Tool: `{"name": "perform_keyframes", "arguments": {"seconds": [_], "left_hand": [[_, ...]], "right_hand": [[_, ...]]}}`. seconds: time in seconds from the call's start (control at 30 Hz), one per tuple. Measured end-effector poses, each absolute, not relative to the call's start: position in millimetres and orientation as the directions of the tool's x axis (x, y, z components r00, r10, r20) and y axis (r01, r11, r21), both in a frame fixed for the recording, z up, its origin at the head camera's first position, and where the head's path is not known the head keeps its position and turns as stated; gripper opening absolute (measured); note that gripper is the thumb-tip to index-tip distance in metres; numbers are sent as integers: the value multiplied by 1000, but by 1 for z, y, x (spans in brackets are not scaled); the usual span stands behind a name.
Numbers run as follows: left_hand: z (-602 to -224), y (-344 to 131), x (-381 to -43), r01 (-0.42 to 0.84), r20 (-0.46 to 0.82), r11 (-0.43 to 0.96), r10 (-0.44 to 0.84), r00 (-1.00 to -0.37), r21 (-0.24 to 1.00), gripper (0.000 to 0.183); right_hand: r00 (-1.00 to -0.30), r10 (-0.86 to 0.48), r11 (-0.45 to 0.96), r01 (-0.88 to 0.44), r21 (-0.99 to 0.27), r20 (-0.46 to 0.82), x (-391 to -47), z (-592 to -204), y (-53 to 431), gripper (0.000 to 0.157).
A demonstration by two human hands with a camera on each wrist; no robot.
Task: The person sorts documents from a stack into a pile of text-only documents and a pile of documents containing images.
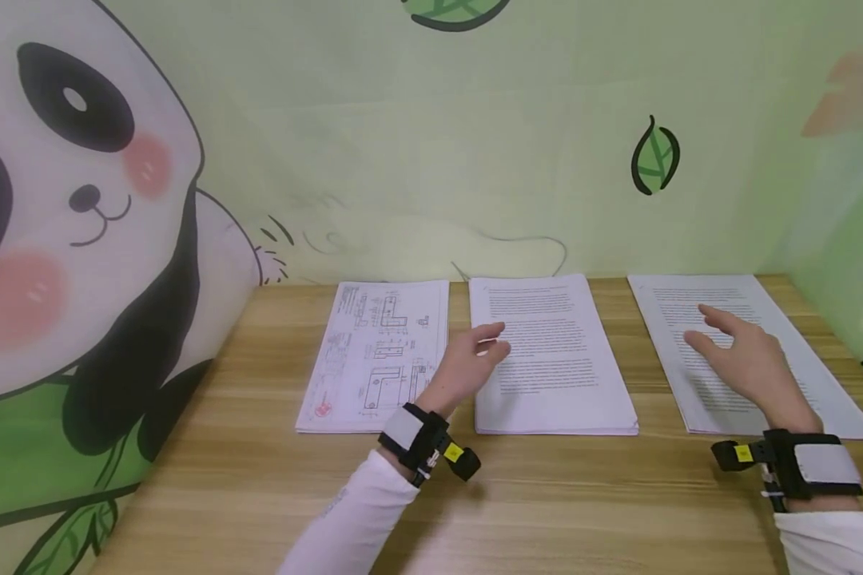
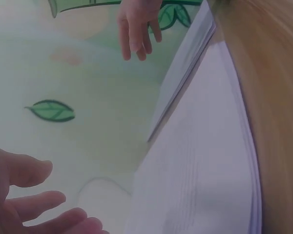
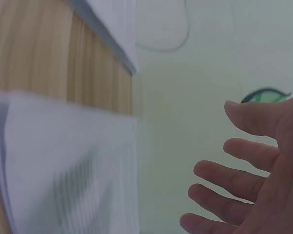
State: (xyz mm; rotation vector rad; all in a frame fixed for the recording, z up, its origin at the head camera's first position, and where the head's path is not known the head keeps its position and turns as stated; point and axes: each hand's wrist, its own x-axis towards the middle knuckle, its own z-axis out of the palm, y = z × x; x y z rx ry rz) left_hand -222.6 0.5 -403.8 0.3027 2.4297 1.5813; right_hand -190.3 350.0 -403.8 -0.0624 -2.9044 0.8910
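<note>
Three stacks of paper lie side by side on the wooden table. The left paper stack (image 1: pixel 352 351) carries technical drawings and a red stamp. Lines of printed text cover the middle paper stack (image 1: pixel 554 351) and the right paper stack (image 1: pixel 690 327). My left hand (image 1: pixel 467 363) hovers over the gap between the left and middle stacks, fingers loosely bent, holding nothing. Above the right stack floats my right hand (image 1: pixel 751 363), its thumb and fingers spread apart and empty. In the right wrist view the fingers (image 3: pixel 229 178) of that hand are relaxed and separate.
Behind the wooden table (image 1: pixel 582 503) stands a pale green wall (image 1: pixel 403 144) with a large panda (image 1: pixel 86 200) and leaves printed on it. The stacks' far edges lie close to this wall. Each wrist wears a strapped camera.
</note>
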Motion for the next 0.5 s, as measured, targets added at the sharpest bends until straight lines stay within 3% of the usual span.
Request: {"name": "perform_keyframes", "arguments": {"seconds": [0.5], "left_hand": [[-427,86,-219,13,-128,370,355,-926,929,41]], "right_hand": [[-983,181,849,170,-500,-28,-181,-439,409,84]]}}
